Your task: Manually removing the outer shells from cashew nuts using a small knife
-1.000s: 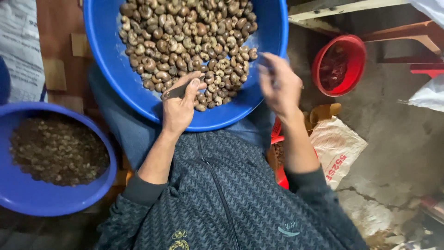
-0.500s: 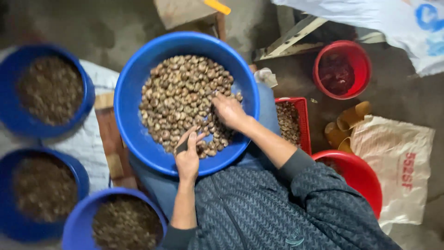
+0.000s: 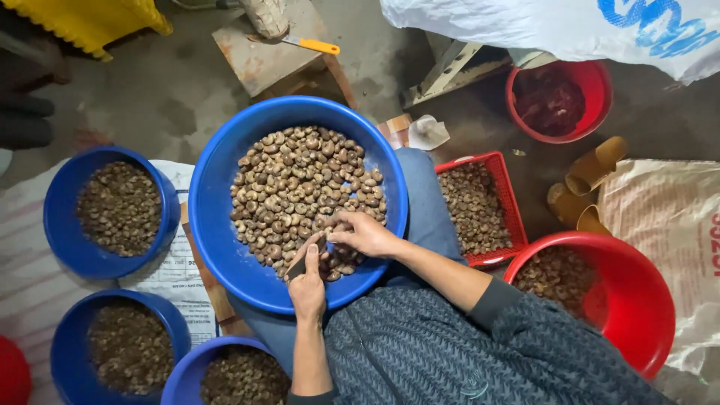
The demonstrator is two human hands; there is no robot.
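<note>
Around lap: four blue basins [image 3: 225,247], two red tubs [image 3: 645,315], one red crate [image 3: 491,161].

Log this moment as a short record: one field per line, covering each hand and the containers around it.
left hand: grips a small dark tool over the near side of the large blue basin
right hand: fingers pinching among the nuts
large blue basin: on the lap, holds pale brown nuts
small blue bowls: three to the left, filled with darker pieces
red crate: right of the basin, holds nuts
red tub: near right, partly filled
red bucket: far right, dark contents
</note>
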